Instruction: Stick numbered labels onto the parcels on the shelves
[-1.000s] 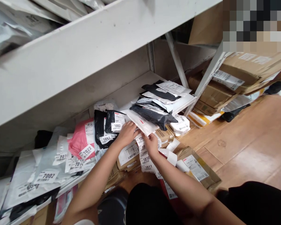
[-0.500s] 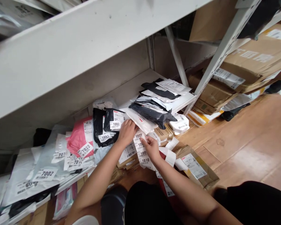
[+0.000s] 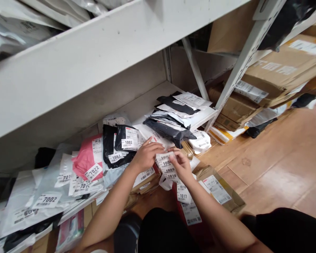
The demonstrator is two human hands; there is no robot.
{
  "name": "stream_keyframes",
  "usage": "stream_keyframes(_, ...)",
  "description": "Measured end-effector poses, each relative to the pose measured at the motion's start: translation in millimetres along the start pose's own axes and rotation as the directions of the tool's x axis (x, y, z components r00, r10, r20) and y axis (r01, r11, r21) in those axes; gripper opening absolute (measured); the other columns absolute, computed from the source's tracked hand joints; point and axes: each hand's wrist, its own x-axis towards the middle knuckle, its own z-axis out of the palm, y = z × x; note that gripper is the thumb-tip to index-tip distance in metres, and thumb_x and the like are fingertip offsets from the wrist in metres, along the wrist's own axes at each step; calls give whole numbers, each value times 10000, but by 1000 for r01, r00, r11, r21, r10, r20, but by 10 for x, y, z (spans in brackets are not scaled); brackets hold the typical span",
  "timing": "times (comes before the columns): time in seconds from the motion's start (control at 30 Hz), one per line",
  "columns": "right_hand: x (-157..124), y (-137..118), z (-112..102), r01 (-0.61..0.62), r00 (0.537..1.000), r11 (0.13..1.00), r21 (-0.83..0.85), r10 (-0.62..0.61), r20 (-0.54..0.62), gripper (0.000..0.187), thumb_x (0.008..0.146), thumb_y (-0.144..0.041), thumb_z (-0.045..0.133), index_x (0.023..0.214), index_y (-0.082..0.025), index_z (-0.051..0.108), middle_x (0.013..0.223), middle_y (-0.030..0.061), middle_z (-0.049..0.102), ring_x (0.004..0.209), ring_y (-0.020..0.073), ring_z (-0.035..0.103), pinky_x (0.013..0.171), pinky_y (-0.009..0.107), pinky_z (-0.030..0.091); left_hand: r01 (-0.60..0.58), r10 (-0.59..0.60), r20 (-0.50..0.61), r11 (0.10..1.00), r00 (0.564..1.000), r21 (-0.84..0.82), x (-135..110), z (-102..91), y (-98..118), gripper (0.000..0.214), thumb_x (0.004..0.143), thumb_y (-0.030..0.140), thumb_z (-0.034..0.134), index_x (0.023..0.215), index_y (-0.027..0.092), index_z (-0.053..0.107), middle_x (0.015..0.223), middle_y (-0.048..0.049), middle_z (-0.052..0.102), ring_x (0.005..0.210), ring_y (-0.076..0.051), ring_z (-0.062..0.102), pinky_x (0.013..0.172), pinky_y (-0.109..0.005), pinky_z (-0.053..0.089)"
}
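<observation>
My right hand (image 3: 181,164) pinches a strip of white number labels (image 3: 170,170) near its upper end, thumb on top. The numbers 1009 and 1010 read down the strip, and its lower part, with 1016 and 1017, hangs below my right wrist. My left hand (image 3: 146,154) is at the strip's top left corner, fingers closed on the edge; its thumb is hidden. Just behind both hands lies a white mailer bag (image 3: 150,133) on the shelf. Left of it are black packages labelled 1002 (image 3: 126,138) and 1001 (image 3: 113,146).
A pile of black and white mailers (image 3: 173,114) lies on the shelf (image 3: 144,93). A pink package (image 3: 85,158) and several grey bags (image 3: 51,186) line its left. Below are a flat carton (image 3: 218,188) and a red package (image 3: 180,196). Cardboard boxes (image 3: 281,70) stack right of the upright (image 3: 234,70).
My left hand has moved off the white mailer to the strip's top. My right hand has shifted slightly right, and the strip's top label now tilts and bends. The view has shifted a little.
</observation>
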Motion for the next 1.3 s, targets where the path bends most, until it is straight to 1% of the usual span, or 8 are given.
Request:
stream_keyframes(0.13, 246, -60, 85, -164, 986, 986, -33, 165, 32, 339, 797, -503, 629, 912, -185, 660, 768, 49, 671, 681, 189, 590, 641, 296, 459, 149, -161, -29, 957, 987, -249, 135, -56, 40, 302, 949, 219, 321, 911, 195, 619, 917, -53, 661, 934, -192, 606, 1043, -413, 379)
stream_keyframes(0.27, 331, -4, 99, -141, 990, 960, -241, 131, -58, 392, 797, -548, 598, 733, -163, 643, 598, 9, 586, 550, 135, 476, 525, 251, 364, 330, -335, -38, 938, 941, -110, 250, -23, 133, 293, 932, 405, 448, 773, 196, 578, 828, -45, 608, 832, -206, 586, 806, -349, 474)
stream_keyframes(0.37, 336, 1, 57, -144, 986, 941, -305, 110, -126, 431, 772, -558, 621, 583, -181, 531, 509, -28, 471, 499, 104, 377, 480, 239, 306, 401, -401, -83, 916, 912, -18, 310, 4, 189, 231, 878, 425, 555, 851, 199, 596, 888, -52, 607, 881, -222, 585, 790, -346, 472)
stream_keyframes(0.67, 367, -186, -112, -70, 992, 958, -278, 97, 83, 347, 824, -503, 561, 813, -179, 685, 750, 32, 660, 658, 165, 536, 580, 253, 396, 423, -421, 39, 902, 906, -85, 417, -37, 143, 174, 878, 376, 558, 860, 206, 592, 907, -29, 596, 917, -208, 578, 834, -341, 455)
stream_keyframes(0.87, 395, -175, -124, -154, 988, 936, -317, 137, -74, 402, 765, -529, 608, 564, -190, 530, 505, -25, 477, 494, 117, 398, 491, 250, 294, 439, -435, -76, 897, 897, 44, 434, 89, 231, 121, 899, 313, 515, 838, 208, 513, 885, -35, 560, 893, -219, 553, 806, -356, 454)
stream_keyframes(1.0, 324, -169, -148, -287, 951, 948, -134, 299, 79, 404, 649, -549, 720, 597, -200, 522, 508, -47, 468, 463, 103, 384, 466, 242, 288, 443, -419, -154, 875, 895, 197, 441, 190, 251, 111, 918, 289, 471, 857, 207, 513, 893, -53, 524, 897, -239, 522, 809, -388, 454)
stream_keyframes(1.13, 165, -243, -307, -325, 946, 943, -67, 324, -26, 538, 669, -562, 712, 499, -220, 332, 451, -81, 304, 433, 66, 250, 441, 229, 196, 432, -402, -163, 865, 901, 254, 402, 236, 180, 154, 928, 325, 456, 854, 210, 528, 905, -60, 522, 899, -245, 523, 825, -402, 460)
stream_keyframes(1.3, 176, -688, -777, -312, 864, 950, -22, 294, 409, 460, 681, -444, 769, 528, -193, 415, 512, -50, 469, 455, 74, 394, 439, 210, 244, 496, -438, -266, 841, 859, 216, 484, 66, 317, 404, 880, 353, 543, 1228, 163, 468, 1109, -132, 537, 1071, -292, 524, 950, -464, 433)
